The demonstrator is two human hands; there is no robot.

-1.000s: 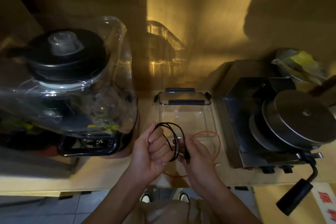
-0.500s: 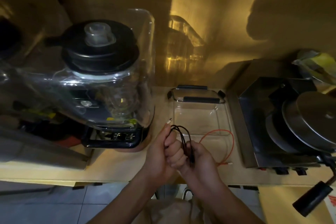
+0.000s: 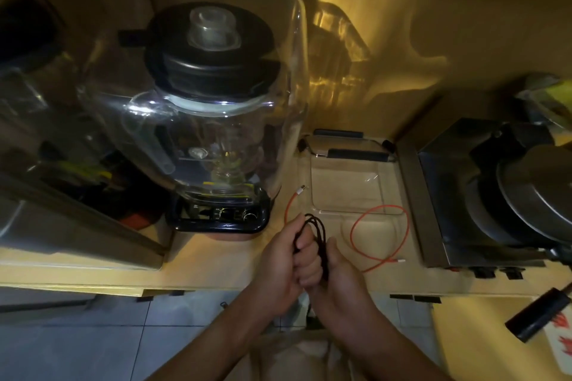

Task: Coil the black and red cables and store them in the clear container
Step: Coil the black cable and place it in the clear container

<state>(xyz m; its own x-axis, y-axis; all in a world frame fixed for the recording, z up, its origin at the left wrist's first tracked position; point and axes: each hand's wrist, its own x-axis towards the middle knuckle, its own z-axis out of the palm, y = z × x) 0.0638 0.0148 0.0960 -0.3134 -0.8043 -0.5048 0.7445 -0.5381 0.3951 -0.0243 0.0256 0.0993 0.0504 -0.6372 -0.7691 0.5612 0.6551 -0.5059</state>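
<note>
The black cable (image 3: 318, 226) is bunched into a small coil above the counter's front edge. My left hand (image 3: 284, 260) grips the coil with curled fingers, and my right hand (image 3: 340, 272) presses against it from the right, fingers closed round the strands. The red cable (image 3: 379, 235) lies loose on the counter, looping past the near edge of the clear container (image 3: 390, 182); one white-tipped end points up left of the container, the other lies to the right of my hands. The container stands open and holds nothing, its lid with black clips at the back.
A large blender (image 3: 213, 120) under a clear cover stands left of the container. A steel machine (image 3: 501, 195) with a round disc and black crank handle (image 3: 538, 312) fills the right. The wall is close behind. Tiled floor shows below the counter edge.
The black coil has been squeezed tighter between both hands and drawn slightly toward me. The view has shifted left, so the red cable's left end shows.
</note>
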